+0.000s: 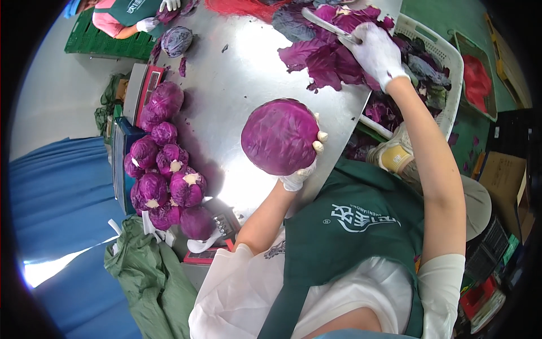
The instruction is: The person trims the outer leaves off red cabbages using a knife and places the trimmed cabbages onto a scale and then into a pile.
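We are cupping 1 cabbage [279,137] above the table [240,68], our left hand [297,178] half-curled around its right side, while our right hand [377,52], closed, is gripping 1 knife [327,24] over some loose leaves [330,63].

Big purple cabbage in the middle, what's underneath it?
Under the cabbage, your white-gloved left hand partly shows: fingertips at the cabbage's right edge, wrist below. The cabbage covers the palm and part of the silvery table.

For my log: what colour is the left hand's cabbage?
The cabbage is reddish purple, best seen in the head view.
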Action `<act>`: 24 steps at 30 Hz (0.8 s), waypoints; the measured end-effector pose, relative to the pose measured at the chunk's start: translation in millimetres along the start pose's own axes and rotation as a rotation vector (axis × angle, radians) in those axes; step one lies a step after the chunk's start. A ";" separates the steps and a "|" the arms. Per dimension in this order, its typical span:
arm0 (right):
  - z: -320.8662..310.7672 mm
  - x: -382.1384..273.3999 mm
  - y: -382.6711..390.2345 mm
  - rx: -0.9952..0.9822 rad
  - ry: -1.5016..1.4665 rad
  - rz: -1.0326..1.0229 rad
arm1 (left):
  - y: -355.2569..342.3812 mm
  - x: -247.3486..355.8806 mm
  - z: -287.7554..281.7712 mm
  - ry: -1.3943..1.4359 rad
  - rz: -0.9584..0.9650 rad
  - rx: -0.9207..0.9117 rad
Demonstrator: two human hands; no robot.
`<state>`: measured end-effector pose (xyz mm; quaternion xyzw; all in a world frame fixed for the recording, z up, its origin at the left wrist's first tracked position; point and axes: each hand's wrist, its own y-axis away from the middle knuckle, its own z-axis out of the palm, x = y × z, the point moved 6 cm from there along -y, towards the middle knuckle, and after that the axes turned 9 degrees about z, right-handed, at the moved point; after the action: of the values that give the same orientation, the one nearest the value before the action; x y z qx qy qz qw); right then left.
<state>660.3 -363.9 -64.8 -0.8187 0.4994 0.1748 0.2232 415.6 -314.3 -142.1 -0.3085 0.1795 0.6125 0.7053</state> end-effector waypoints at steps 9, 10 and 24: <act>43.3 -67.2 77.3 -0.854 -0.970 0.149 | 1.0 29.7 49.3 -0.658 0.706 0.190; 44.4 -75.2 80.4 -0.842 -0.958 0.105 | 3.8 29.9 52.0 -0.646 0.710 0.228; 145.7 -42.8 74.7 -0.913 -1.157 0.170 | 65.3 26.9 165.7 -1.026 1.135 0.257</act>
<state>565.3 -283.6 -179.5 -0.5657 0.2416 0.7850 0.0738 336.2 -181.7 -49.7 0.2370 0.0304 0.9207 0.3087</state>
